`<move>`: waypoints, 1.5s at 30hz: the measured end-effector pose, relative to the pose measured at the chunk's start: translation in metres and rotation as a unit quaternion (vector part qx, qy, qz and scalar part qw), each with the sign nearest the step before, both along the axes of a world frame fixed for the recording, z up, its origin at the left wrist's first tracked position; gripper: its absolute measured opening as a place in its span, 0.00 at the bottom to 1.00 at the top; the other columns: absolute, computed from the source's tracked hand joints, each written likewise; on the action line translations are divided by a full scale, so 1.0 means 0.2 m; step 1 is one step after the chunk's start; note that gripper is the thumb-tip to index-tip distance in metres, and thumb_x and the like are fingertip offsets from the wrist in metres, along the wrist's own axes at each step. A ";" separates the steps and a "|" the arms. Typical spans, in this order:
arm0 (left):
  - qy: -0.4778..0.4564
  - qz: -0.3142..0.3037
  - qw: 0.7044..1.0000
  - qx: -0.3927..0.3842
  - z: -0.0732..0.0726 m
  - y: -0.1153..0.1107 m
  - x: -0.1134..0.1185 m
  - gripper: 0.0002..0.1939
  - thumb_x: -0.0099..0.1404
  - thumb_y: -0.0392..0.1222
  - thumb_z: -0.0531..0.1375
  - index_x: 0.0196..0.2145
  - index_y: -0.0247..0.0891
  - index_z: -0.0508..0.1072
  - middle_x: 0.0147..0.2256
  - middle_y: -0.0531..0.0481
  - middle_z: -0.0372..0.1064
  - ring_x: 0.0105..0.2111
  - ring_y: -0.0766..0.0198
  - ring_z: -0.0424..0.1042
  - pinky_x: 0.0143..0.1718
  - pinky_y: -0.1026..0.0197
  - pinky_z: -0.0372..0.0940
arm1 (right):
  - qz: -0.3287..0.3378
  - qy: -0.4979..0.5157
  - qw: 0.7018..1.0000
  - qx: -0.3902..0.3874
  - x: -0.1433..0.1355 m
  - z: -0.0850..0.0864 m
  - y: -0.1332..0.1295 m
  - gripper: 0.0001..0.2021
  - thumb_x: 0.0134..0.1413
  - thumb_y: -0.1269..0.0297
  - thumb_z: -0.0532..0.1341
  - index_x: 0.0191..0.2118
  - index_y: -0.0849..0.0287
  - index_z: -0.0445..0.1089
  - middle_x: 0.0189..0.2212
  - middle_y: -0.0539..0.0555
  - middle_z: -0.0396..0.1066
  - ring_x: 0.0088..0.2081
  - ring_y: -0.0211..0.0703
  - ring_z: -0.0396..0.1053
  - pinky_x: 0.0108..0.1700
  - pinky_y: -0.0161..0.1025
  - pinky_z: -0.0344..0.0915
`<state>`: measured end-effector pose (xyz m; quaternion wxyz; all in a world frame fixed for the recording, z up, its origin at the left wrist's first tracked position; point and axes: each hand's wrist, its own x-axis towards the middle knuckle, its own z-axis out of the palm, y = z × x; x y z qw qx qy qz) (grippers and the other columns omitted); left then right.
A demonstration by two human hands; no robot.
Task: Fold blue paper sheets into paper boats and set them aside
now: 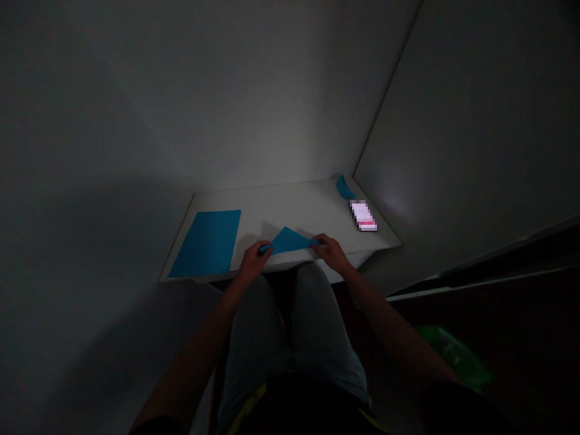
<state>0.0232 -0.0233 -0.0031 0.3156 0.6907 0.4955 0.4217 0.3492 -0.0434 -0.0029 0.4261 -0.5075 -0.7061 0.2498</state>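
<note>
A folded blue paper (290,241) with a raised point in its middle lies near the front edge of the white table (290,203). My left hand (255,260) grips its left end, and my right hand (331,252) pinches its right end. Left of my hands, a flat blue sheet (208,243) rests on the table. At the back right corner stands a small folded blue paper piece (344,187).
A phone (363,215) with a lit screen lies on the right side of the table. Walls rise behind and to the right. My legs are under the front edge. A green object (455,356) is low at the right.
</note>
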 end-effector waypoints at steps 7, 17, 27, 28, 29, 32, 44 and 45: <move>-0.087 0.030 0.995 -0.049 0.00 0.14 0.08 0.13 0.66 0.51 0.67 0.41 0.42 0.74 0.34 0.53 0.76 0.29 0.65 0.75 0.34 0.61 0.69 | -0.043 0.068 0.996 -0.031 -0.03 -0.02 0.22 0.12 0.61 0.52 0.63 0.42 0.53 0.76 0.34 0.52 0.78 0.35 0.45 0.73 0.41 0.42 0.70; -0.024 0.017 0.999 -0.023 -0.02 0.08 0.07 0.20 0.59 0.54 0.74 0.44 0.41 0.81 0.41 0.46 0.82 0.37 0.58 0.79 0.42 0.55 0.75 | -0.047 0.055 0.995 -0.063 -0.01 -0.05 0.19 0.23 0.54 0.45 0.70 0.49 0.55 0.81 0.30 0.52 0.77 0.31 0.44 0.70 0.38 0.43 0.69; -0.042 0.032 0.998 -0.038 0.01 0.06 0.09 0.15 0.63 0.53 0.71 0.41 0.41 0.82 0.39 0.47 0.83 0.37 0.57 0.81 0.44 0.54 0.76 | -0.057 0.089 0.992 -0.066 -0.01 -0.01 0.19 0.27 0.54 0.39 0.70 0.49 0.55 0.81 0.27 0.50 0.72 0.30 0.44 0.68 0.37 0.42 0.68; -0.046 0.029 0.998 -0.039 0.01 0.06 0.09 0.15 0.62 0.53 0.71 0.41 0.41 0.82 0.39 0.46 0.83 0.37 0.57 0.81 0.44 0.54 0.76 | -0.060 0.088 0.992 -0.065 -0.01 -0.01 0.19 0.27 0.54 0.39 0.70 0.49 0.55 0.81 0.27 0.50 0.72 0.30 0.44 0.68 0.37 0.42 0.68; -0.049 0.027 0.998 -0.040 0.01 0.06 0.09 0.15 0.62 0.52 0.71 0.41 0.40 0.82 0.40 0.46 0.83 0.37 0.57 0.81 0.45 0.54 0.76 | -0.060 0.087 0.992 -0.064 -0.01 -0.01 0.19 0.27 0.54 0.39 0.70 0.50 0.55 0.81 0.27 0.50 0.72 0.30 0.44 0.68 0.37 0.42 0.68; -0.059 0.028 0.997 -0.044 0.00 0.08 0.08 0.17 0.61 0.52 0.73 0.43 0.40 0.81 0.41 0.45 0.83 0.37 0.58 0.81 0.44 0.54 0.77 | -0.055 0.086 0.993 -0.064 -0.01 -0.02 0.19 0.27 0.53 0.38 0.70 0.49 0.55 0.81 0.27 0.50 0.73 0.30 0.44 0.69 0.37 0.42 0.69; -0.104 0.025 0.992 -0.068 0.00 0.11 0.06 0.21 0.59 0.52 0.74 0.46 0.39 0.82 0.45 0.43 0.82 0.41 0.56 0.80 0.46 0.52 0.77 | -0.072 0.106 0.989 -0.075 -0.03 -0.02 0.20 0.27 0.54 0.34 0.68 0.42 0.55 0.80 0.27 0.51 0.74 0.29 0.44 0.67 0.33 0.41 0.66; -0.103 0.027 0.992 -0.070 0.00 0.11 0.06 0.21 0.59 0.52 0.74 0.46 0.39 0.82 0.43 0.44 0.82 0.39 0.57 0.80 0.45 0.53 0.77 | -0.074 0.108 0.989 -0.074 -0.03 -0.02 0.20 0.26 0.55 0.34 0.68 0.41 0.55 0.80 0.28 0.52 0.75 0.30 0.44 0.68 0.34 0.41 0.66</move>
